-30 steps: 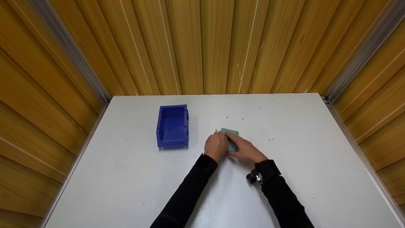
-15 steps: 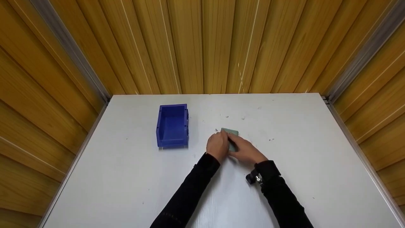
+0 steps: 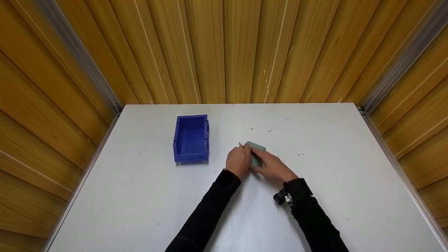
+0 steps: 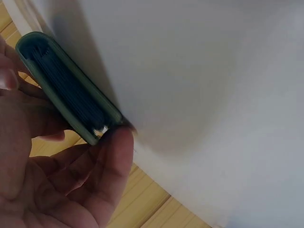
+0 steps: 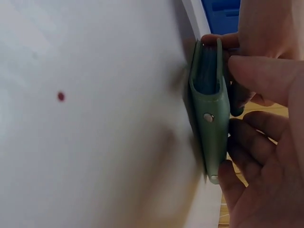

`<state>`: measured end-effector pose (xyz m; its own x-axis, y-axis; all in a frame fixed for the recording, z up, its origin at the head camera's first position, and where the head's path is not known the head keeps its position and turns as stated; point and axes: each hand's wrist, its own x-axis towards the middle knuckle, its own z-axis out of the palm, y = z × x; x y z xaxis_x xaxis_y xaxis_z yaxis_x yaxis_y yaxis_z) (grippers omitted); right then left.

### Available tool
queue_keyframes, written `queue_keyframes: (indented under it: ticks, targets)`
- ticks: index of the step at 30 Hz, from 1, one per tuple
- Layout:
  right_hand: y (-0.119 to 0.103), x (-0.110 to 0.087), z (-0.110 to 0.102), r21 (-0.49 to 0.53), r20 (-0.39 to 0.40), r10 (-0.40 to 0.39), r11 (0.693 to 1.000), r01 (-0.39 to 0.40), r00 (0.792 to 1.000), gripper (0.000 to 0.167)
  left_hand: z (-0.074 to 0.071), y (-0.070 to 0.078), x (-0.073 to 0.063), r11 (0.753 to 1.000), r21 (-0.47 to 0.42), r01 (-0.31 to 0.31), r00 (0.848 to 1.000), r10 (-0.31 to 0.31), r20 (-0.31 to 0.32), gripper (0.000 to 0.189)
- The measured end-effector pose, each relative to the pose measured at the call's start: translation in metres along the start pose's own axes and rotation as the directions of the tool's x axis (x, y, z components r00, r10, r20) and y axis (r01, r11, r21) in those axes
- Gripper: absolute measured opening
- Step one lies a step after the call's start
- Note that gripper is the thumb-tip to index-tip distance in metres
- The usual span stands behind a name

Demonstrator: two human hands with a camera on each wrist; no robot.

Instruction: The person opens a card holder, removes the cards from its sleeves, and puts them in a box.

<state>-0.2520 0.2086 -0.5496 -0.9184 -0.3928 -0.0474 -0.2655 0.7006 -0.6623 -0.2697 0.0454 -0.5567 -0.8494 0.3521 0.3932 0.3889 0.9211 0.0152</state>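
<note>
Just below centre of the frame in the head view, a small green holder (image 5: 211,135) lay between the hands, broad cover upward and close over the worktop (image 3: 140,203); whether its whole underside rested there could not be told. The left hand (image 3: 239,161) was curled tight at its left side, and in the left wrist view the thumb pressed the corner at the open end, where a shiny fastening showed. That grip probably served to work or steady the edge. The right hand (image 3: 274,168) was parted only as wide as the holder, holding it between thumb and fingers, which seemingly kept it from sliding or turning.

In the left wrist view, the thin dark leaves (image 4: 69,90) lay packed between the two covers, so gripping from the sides perhaps kept the stack together. A round metal snap (image 5: 208,117) faced the camera in the right wrist view, left clear by the fingers.

The blue bin (image 3: 191,140) stood left of centre, its open top upward and its lower front lip toward the person, an arrangement that presumably made its inside easy to reach while leaving the hands working room.
</note>
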Motion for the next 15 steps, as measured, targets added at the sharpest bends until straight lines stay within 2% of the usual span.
queue_keyframes:
  ticks: [6, 10, 12, 15]
  targets:
    - [-0.01, -0.008, 0.001, -0.079, -0.047, 0.008, 0.997, -0.012, 0.999, 0.069, -0.002, -0.007, 0.005, 0.995, -0.091, 0.035, 0.998, -0.03, 0.051, 0.014]
    - [-0.019, -0.013, 0.006, -0.17, -0.107, 0.004, 0.985, -0.022, 0.994, 0.063, -0.007, -0.014, 0.008, 0.98, -0.195, 0.025, 0.991, 0.001, 0.133, 0.017]
    - [-0.021, -0.016, 0.009, -0.172, -0.115, 0.009, 0.985, -0.029, 0.993, 0.059, -0.011, -0.02, 0.008, 0.959, -0.282, 0.019, 0.974, 0.046, 0.222, 0.025]
    - [-0.019, -0.021, 0.008, -0.131, -0.102, 0.018, 0.991, -0.032, 0.995, 0.054, -0.017, -0.026, 0.007, 0.923, -0.384, 0.022, 0.918, 0.133, 0.374, 0.054]
